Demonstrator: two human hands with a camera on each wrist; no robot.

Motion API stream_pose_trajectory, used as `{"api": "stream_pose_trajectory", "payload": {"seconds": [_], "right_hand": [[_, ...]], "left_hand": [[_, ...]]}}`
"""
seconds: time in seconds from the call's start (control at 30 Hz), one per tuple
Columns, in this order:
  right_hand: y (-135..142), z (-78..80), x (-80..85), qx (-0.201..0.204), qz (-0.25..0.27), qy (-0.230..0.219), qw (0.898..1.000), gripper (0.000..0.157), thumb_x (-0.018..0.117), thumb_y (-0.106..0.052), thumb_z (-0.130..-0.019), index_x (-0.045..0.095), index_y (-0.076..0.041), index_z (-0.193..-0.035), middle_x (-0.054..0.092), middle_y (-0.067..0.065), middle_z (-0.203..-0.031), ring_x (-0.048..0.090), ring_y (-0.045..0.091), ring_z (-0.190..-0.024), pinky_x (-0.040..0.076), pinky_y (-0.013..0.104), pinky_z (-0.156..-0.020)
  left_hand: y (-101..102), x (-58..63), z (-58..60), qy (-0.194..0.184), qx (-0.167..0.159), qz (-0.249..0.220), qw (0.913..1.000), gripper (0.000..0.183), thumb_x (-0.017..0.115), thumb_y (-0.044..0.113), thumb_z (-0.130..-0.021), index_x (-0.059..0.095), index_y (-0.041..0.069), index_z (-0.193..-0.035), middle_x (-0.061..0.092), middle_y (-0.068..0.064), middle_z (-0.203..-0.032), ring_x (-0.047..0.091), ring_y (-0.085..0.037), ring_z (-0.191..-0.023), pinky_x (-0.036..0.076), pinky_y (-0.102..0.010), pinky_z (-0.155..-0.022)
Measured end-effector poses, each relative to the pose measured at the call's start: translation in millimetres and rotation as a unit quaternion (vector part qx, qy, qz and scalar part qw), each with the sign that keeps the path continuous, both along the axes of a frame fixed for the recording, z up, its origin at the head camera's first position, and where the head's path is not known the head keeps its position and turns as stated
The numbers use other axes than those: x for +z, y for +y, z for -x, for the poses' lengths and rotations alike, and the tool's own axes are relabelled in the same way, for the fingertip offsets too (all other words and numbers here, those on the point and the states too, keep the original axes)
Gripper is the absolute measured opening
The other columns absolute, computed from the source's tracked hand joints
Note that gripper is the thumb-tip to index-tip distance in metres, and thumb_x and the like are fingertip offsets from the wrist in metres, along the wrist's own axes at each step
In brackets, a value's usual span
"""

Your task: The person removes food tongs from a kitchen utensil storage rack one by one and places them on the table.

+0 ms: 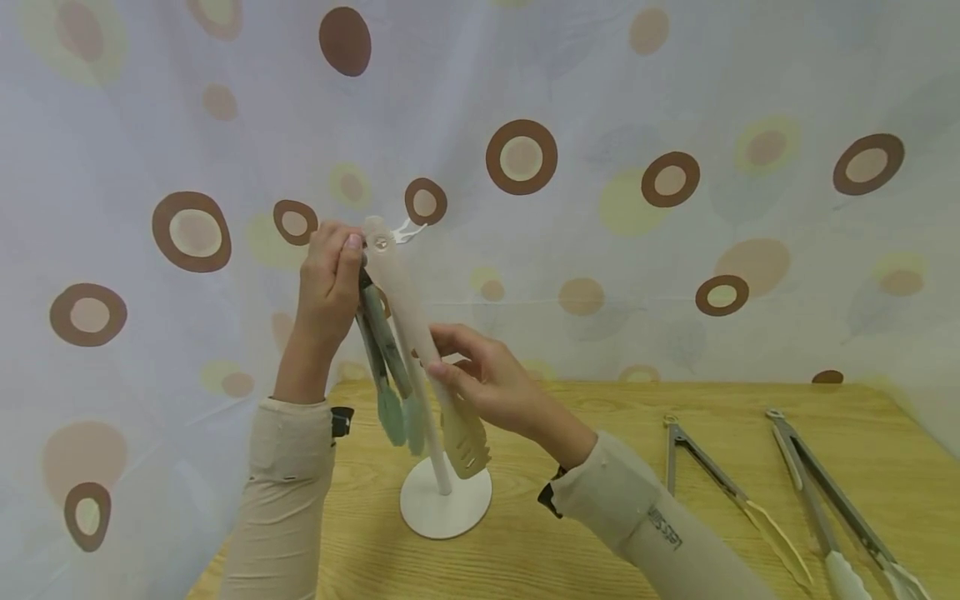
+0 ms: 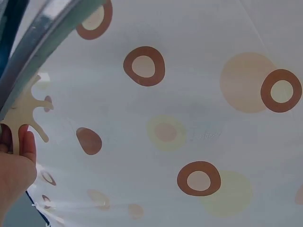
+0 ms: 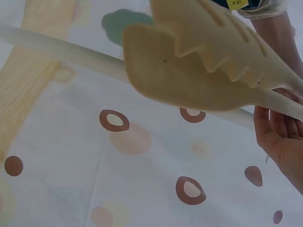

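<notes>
A white stand [image 1: 446, 517] with a round base rises on a leaning pole to branching hooks [image 1: 408, 233] at its top. My left hand [image 1: 330, 271] grips the top, thumb uppermost. In the left wrist view fingers lie on both sides of a pale branching piece [image 2: 26, 111]. Tongs with grey arms and pale green heads [image 1: 390, 414] hang below that hand. My right hand [image 1: 487, 379] pinches cream tongs [image 1: 402, 292] partway along an arm. Their pivot end is up beside the hooks, and the slotted, toothed head [image 3: 208, 42] hangs downward; whether a hook bears them is hidden.
Two more pairs of metal-armed tongs lie spread on the wooden table [image 1: 600, 417] at the right: one with cream heads [image 1: 776, 537], one with white heads [image 1: 847, 575]. A spotted curtain [image 1: 585, 225] hangs behind the table.
</notes>
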State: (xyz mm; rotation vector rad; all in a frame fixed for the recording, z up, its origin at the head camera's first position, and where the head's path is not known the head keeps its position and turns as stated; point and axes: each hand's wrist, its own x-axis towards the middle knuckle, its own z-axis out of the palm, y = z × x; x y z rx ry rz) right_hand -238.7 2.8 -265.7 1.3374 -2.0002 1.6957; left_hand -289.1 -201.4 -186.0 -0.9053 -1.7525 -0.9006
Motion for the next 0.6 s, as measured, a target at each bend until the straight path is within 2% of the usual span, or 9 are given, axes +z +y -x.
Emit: {"api": "stream_pose_trajectory", "payload": {"seconds": [0.23,0.37,0.6], "right_hand": [[8,-4.0,0.4,0.016,0.017,-0.006,1.000,0.037,0.053,0.002,-0.095,0.049,0.006,-0.131,0.057,0.026,-0.116,0.056,0.033,-0.110,0.051,0.035,-0.088],[14,-2.9,-3.2,-0.007,0.011,-0.013,1.000,0.038,0.054,0.003,-0.094,0.048,0.007,-0.132,0.059,0.024,-0.115,0.057,0.029,-0.108,0.052,0.035,-0.086],[27,-0.9,-7.1,-0.060,0.010,-0.030,0.998,0.037,0.057,0.000,-0.094,0.051,0.005,-0.130,0.062,0.017,-0.113,0.058,0.026,-0.104,0.053,0.034,-0.082]], "left_hand": [[2,-0.4,-0.5,-0.014,0.012,-0.006,0.9998,0.032,0.038,0.008,-0.097,0.065,-0.008,-0.103,0.056,-0.022,-0.095,0.044,-0.025,-0.089,0.031,-0.031,-0.080],[0,0.2,0.0,-0.006,0.007,0.007,0.9999,0.034,0.038,0.008,-0.097,0.066,-0.008,-0.107,0.057,-0.023,-0.097,0.045,-0.024,-0.090,0.032,-0.029,-0.080],[1,-0.8,1.3,-0.007,0.006,-0.006,0.9999,0.034,0.039,0.010,-0.097,0.067,-0.006,-0.106,0.058,-0.021,-0.097,0.045,-0.020,-0.089,0.031,-0.028,-0.078]]}}
